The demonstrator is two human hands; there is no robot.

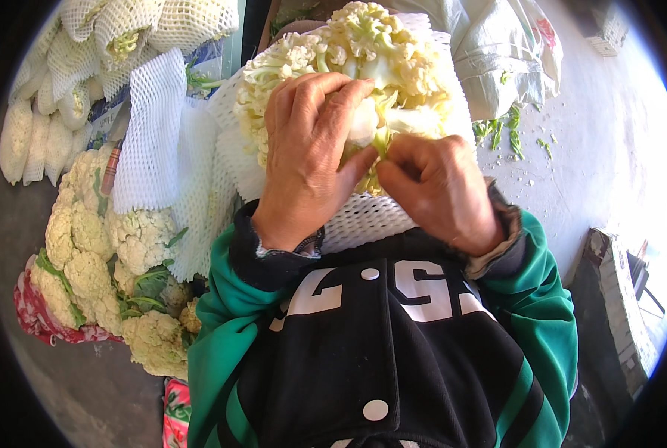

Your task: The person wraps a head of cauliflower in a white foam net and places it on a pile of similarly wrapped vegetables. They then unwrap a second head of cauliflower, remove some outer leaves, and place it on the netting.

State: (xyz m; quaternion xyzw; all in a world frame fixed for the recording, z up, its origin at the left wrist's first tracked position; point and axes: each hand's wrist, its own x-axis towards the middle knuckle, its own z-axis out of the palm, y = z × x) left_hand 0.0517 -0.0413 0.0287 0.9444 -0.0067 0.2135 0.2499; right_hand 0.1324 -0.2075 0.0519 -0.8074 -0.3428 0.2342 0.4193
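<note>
A big cauliflower head (pixel 417 61) lies stem side up in front of me, florets spread outward. Beneath it is a white foam net sleeve (pixel 367 221), close against my jacket. My left hand (pixel 314 145) rests over the head's left part, fingers across the top and thumb near the cut stem (pixel 362 120). On the near right side, my right hand (pixel 443 182) pinches a small yellow-green leaf (pixel 386 126) beside the stem between curled fingers and thumb. The fingertips of that hand are partly hidden.
Bare cauliflowers (pixel 90 257) are heaped at left on red cloth (pixel 31 313). Loose foam sleeves (pixel 150 129) lie over them, beside a brown tool handle (pixel 111 168). Net-wrapped cauliflowers (pixel 76 61) are stacked at upper left. A white sack (pixel 496 56) and leaf scraps (pixel 513 131) are at right.
</note>
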